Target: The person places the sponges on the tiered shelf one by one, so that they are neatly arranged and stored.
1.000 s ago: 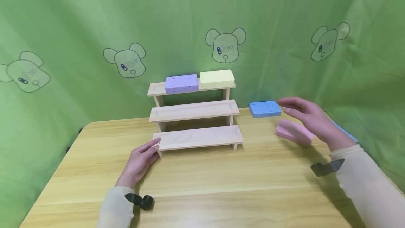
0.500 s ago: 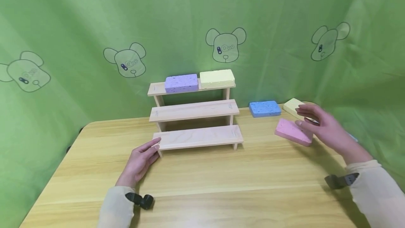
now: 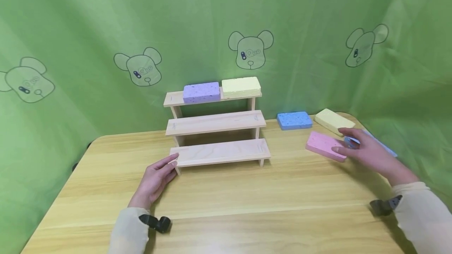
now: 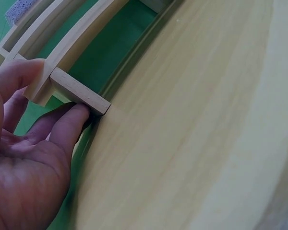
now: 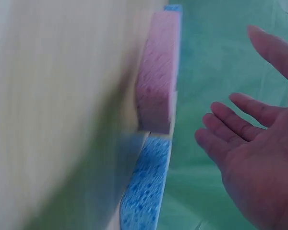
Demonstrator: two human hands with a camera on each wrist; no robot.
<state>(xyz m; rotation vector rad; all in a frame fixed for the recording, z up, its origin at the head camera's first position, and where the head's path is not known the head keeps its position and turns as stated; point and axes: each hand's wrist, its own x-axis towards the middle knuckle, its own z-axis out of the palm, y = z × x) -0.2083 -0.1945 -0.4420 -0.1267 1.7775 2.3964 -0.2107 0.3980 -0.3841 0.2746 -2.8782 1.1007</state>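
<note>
A three-step wooden display rack (image 3: 219,153) stands on the table. My left hand (image 3: 155,181) holds the left end of its lowest step; in the left wrist view, fingers press the step's end and the leg under it. A purple sponge (image 3: 201,92) and a pale yellow sponge (image 3: 241,87) lie on the top step. At the right, my right hand (image 3: 370,154) hovers with fingers spread, holding nothing, beside a pink sponge (image 3: 325,145) and above a second blue sponge (image 5: 146,187), which it partly covers in the head view.
A blue sponge (image 3: 294,120) and another pale yellow sponge (image 3: 333,120) lie at the table's back right. A green curtain (image 3: 197,19) with bear-head prints hangs behind the wooden table (image 3: 229,214).
My right hand has moved back toward me and right, then lower, from near the back blue sponge, uncovering the pale yellow sponge. The left hand stays on the rack.
</note>
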